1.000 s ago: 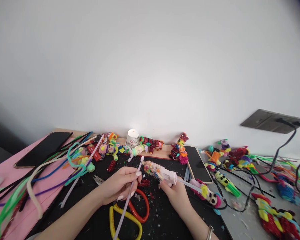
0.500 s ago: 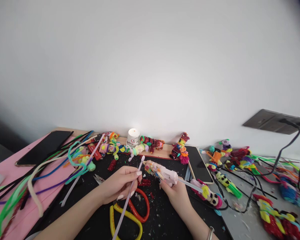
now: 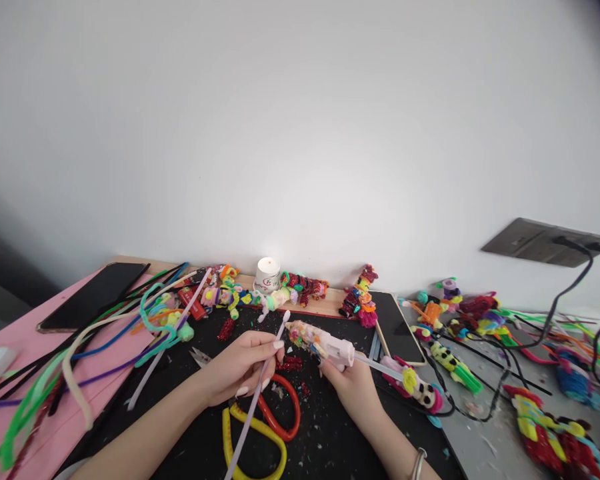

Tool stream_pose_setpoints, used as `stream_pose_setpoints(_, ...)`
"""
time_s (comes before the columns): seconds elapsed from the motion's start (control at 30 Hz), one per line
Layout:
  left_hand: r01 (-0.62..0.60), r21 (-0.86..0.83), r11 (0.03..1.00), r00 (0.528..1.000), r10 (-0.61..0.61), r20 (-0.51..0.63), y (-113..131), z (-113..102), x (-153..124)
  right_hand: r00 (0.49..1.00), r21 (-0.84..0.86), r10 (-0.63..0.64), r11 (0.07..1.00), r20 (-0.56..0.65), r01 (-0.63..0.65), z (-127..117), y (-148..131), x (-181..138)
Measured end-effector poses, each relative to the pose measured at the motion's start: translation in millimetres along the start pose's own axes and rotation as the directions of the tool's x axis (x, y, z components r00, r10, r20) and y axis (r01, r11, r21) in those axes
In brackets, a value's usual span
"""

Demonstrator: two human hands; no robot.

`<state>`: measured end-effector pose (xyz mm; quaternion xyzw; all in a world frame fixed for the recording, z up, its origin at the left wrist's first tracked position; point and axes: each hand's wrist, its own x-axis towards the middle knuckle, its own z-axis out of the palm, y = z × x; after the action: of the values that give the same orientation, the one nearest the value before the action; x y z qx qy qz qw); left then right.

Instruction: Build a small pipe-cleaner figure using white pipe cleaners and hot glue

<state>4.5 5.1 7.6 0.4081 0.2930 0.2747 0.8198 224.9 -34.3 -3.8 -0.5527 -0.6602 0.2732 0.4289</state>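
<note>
My left hand [image 3: 253,365] pinches a pale lilac pipe cleaner [image 3: 250,420], whose small rounded tip points up and away. My right hand [image 3: 350,383] is wrapped round a pale pink hot glue gun [image 3: 325,343], its front crusted with coloured fluff and glue. The nozzle is at the pipe cleaner's tip; whether they touch, I cannot tell. A clear glue stick [image 3: 377,365] juts from the gun's back. Under my left hand lie scissors with red and yellow handles [image 3: 285,437], partly hidden. A piece of red tinsel pipe cleaner [image 3: 289,363] rests between my hands.
Loose pipe cleaners [image 3: 80,350] and a phone [image 3: 93,297] cover the pink board at left. Along the wall stand a paper cup [image 3: 268,275] and several pipe-cleaner dolls [image 3: 360,297]. Right are another phone [image 3: 395,327], more dolls [image 3: 453,367] and a black cord [image 3: 563,300] to a wall socket.
The view has shifted very slightly. Both hands keep their holds, with the glue gun's nozzle still at the pipe cleaner's tip.
</note>
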Motion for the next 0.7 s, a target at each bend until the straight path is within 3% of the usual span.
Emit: stream_pose_setpoints(0.7, -0.001, 0.028, 1.000, 1.000, 0.001, -0.021, 0.7, 1.1, -0.8, 0.998, 0.031, 0.007, 0.999, 0.056, -0.009, -1.4, -0.5, -1.0)
